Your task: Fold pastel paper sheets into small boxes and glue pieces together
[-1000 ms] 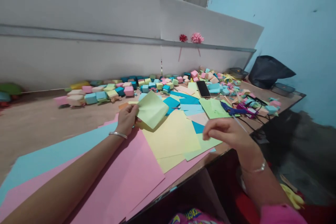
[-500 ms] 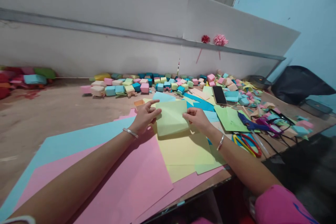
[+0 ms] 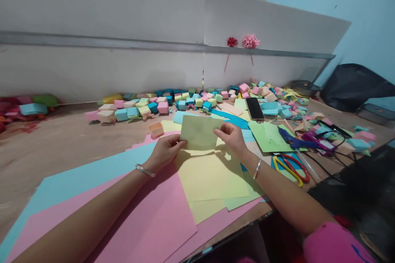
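Note:
A pale green sheet of paper (image 3: 200,132) is held up off the table between my two hands. My left hand (image 3: 168,150) pinches its lower left edge, thumb in front. On the opposite side, my right hand (image 3: 232,137) grips the right edge between thumb and fingers. Beneath lie yellow sheets (image 3: 212,176), a large pink sheet (image 3: 154,218) and a light blue sheet (image 3: 101,168). Just beyond my left hand sits a small open peach paper box (image 3: 156,129).
Many small folded paper cubes (image 3: 163,107) line the wall. To the right are a black phone (image 3: 254,109), a blue glue gun (image 3: 296,141) with cables, and scissors (image 3: 290,166) with red and yellow handles. Two paper flowers (image 3: 251,41) stand against the wall rail.
The green sheet has been tilted more upright, its lower edge rising. My left hand has shifted down its left edge and its extended fingers have curled in. The view has turned slightly.

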The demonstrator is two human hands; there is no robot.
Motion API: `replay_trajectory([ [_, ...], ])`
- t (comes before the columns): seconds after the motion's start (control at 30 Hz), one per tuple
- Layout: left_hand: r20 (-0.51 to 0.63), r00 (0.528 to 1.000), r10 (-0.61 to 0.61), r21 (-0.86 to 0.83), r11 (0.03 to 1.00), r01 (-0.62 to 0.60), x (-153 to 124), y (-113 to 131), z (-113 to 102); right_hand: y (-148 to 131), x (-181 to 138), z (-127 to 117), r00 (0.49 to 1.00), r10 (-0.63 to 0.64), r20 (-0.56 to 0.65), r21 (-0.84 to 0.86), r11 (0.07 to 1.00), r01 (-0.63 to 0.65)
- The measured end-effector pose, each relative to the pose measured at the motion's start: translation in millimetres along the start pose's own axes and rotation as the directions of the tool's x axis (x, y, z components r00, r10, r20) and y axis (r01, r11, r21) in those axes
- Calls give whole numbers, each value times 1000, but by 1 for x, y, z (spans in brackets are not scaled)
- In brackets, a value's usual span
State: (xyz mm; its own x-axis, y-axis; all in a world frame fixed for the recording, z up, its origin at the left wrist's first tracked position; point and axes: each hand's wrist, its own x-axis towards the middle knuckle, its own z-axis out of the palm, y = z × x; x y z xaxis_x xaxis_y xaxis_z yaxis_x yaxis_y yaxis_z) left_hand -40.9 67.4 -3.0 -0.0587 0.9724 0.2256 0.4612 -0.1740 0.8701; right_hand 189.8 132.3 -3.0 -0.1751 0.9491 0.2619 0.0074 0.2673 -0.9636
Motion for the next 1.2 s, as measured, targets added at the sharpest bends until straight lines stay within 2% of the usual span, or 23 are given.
replay_trajectory([
  [0.1,-126,988,88,112,991,-74,-2,-2,-4,-3,0,-4,991,-129,-18,-30,991,128],
  [0.17,-188,971,148,159,980,-118,-3,-3,-6,-4,-2,-5,955,-295,24,-96,950,296],
  [0.2,-205,963,173,173,975,-138,-4,-2,-7,-5,-4,-5,918,-392,64,-140,907,397],
  [0.3,-227,946,234,176,965,-196,-4,-2,-8,-9,-9,-5,760,-625,178,-256,716,650],
  [0.37,-283,944,171,-3,984,-180,-1,-1,-8,-11,-10,-5,698,-690,193,-287,640,712],
  [0.43,-284,958,-39,-329,943,-59,4,1,-9,-13,-11,-6,678,-714,177,-295,618,729],
  [0.47,-235,960,-149,-467,884,23,7,1,-10,-13,-12,-6,672,-720,175,-292,614,734],
  [0.53,-76,959,-272,-595,784,175,11,3,-15,-13,-14,-5,661,-722,202,-277,605,746],
  [0.6,153,947,-283,-615,723,315,13,4,-19,-11,-15,-3,647,-712,275,-245,599,763],
  [0.67,359,896,-260,-599,673,435,12,3,-21,-7,-15,0,630,-688,361,-204,601,773],
  [0.73,440,862,-253,-569,664,485,9,1,-18,-1,-13,2,608,-666,432,-172,600,781],
  [0.93,373,883,-285,-558,691,459,1,-1,-3,12,-5,3,578,-581,572,-231,562,794],
  [1.1,283,919,-276,-532,752,390,0,-2,1,11,-3,1,538,-571,621,-167,574,802],
  [1.17,254,927,-275,-515,774,370,0,-3,2,8,-4,0,544,-556,628,-153,598,787],
  [1.2,247,929,-274,-509,779,365,0,-3,3,7,-5,0,562,-540,626,-162,616,771],
])
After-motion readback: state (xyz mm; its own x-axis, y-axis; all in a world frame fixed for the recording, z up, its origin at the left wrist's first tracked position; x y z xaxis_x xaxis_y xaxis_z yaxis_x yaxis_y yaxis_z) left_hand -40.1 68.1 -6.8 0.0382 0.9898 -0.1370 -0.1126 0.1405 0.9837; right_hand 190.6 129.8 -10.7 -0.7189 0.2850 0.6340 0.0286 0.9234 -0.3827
